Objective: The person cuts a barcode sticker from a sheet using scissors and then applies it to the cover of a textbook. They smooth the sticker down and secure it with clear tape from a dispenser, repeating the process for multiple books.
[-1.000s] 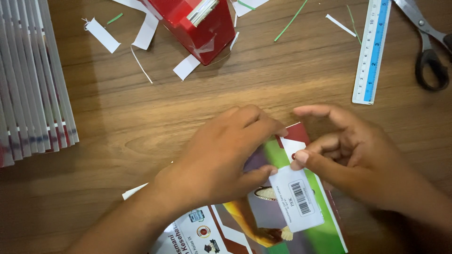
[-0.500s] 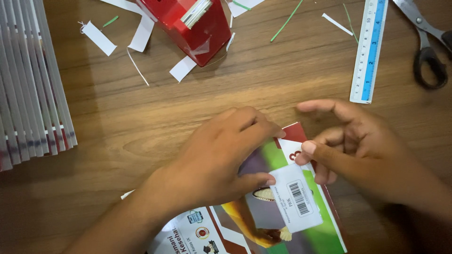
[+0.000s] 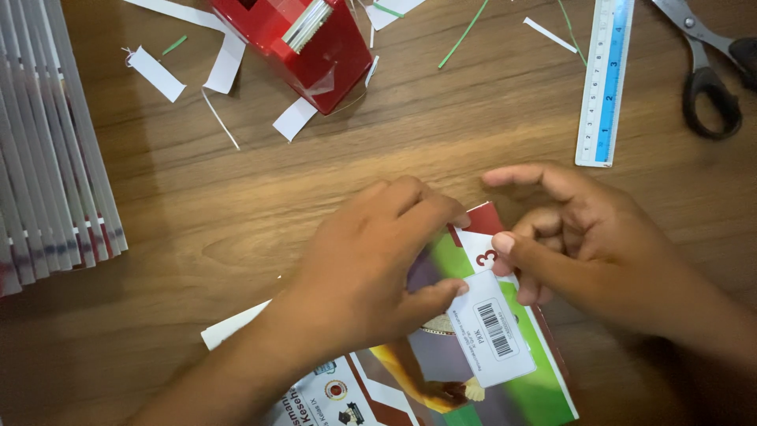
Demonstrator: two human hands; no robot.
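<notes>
A thin book with a colourful green and red cover (image 3: 441, 371) lies on the wooden table (image 3: 236, 213) near its front edge. A white barcode label (image 3: 493, 327) sits on the cover's upper right part. My left hand (image 3: 371, 260) lies flat on the book, its thumb touching the label's left edge. My right hand (image 3: 583, 244) is just right of the label, its thumb pressing on the label's top corner while the forefinger points left above the book.
A red tape dispenser (image 3: 303, 43) stands at the back, with white paper scraps (image 3: 158, 72) and green slivers around it. A blue ruler (image 3: 603, 79) and black-handled scissors (image 3: 710, 71) lie at the back right. A stack of thin books (image 3: 47, 158) lies fanned at the left.
My right hand has opened slightly, its forefinger lifting off and stretching left while the thumb stays on the label. My left hand and the book have barely moved.
</notes>
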